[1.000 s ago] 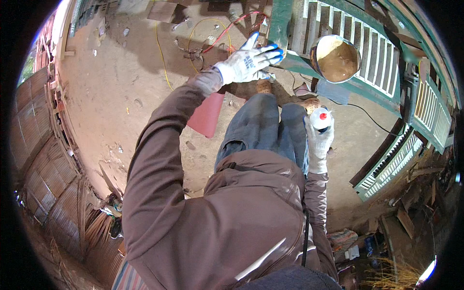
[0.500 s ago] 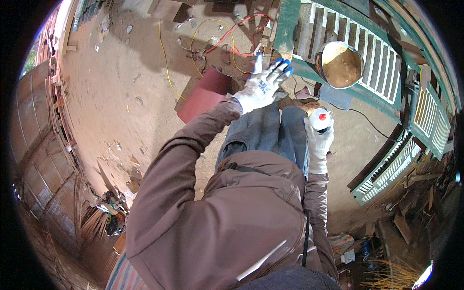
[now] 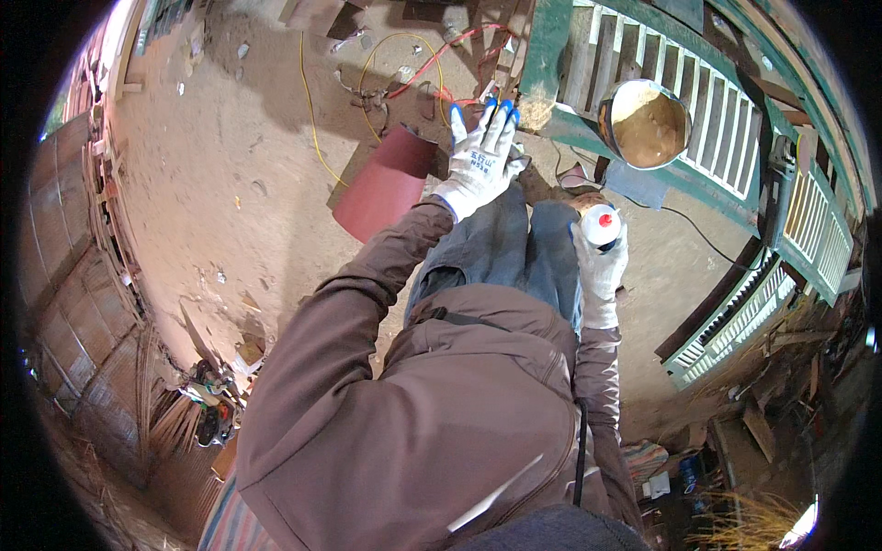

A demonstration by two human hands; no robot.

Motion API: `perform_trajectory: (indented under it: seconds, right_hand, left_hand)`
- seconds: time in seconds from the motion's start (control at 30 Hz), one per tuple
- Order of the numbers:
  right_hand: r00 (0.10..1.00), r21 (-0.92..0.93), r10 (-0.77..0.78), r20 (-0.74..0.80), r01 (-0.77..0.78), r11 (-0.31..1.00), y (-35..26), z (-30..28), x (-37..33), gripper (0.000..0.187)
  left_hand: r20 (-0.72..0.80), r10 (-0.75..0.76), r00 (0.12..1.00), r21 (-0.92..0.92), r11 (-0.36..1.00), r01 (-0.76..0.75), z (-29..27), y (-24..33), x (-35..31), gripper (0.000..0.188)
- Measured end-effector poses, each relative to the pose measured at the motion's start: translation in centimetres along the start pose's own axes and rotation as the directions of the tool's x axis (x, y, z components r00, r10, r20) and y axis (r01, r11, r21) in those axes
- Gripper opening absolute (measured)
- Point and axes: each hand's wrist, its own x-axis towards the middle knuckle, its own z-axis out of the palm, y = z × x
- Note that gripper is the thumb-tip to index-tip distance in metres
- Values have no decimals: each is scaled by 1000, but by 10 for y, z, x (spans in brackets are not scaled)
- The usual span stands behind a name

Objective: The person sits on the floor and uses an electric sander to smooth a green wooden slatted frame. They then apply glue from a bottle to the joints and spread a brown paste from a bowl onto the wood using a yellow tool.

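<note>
Moved: left hand (image 3: pixel 480 158), now raised nearer green slatted shutter (image 3: pixel 643 64), gloved fingers spread wide, holding nothing; round metal bowl (image 3: pixel 645 122) rests on shutter; right hand (image 3: pixel 599 264) clasps white red-capped bottle (image 3: pixel 602 223), beside knee.

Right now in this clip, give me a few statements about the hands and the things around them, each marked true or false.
1. The right hand holds a bottle with a red cap. True.
2. The left hand grips a hammer. False: it is open, fingers spread, holding nothing.
3. Both hands wear white gloves. True.
4. The round metal bowl lies upside down on the dirt floor. False: it sits open side up on the green slatted shutter.
5. A dark red sheet lies on the ground left of the left hand. True.
</note>
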Motion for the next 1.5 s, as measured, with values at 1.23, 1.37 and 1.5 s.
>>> perform_trajectory:
  seconds: [1.23, 1.37, 1.5]
  right_hand:
    - [955, -596, -273, 111, 284, 751, -29, 42, 57, 80]
    - [946, -670, -276, 170, 317, 671, -39, 46, 60, 80]
    - [915, -727, -342, 213, 383, 571, -44, 48, 61, 75]
  left_hand:
    - [-29, -153, 988, 1, 988, 153, 16, 2, -4, 90]
    - [13, -78, 997, -4, 997, 78, 8, 12, -3, 91]
    - [39, -257, 966, -59, 964, 259, 23, 11, -27, 91]
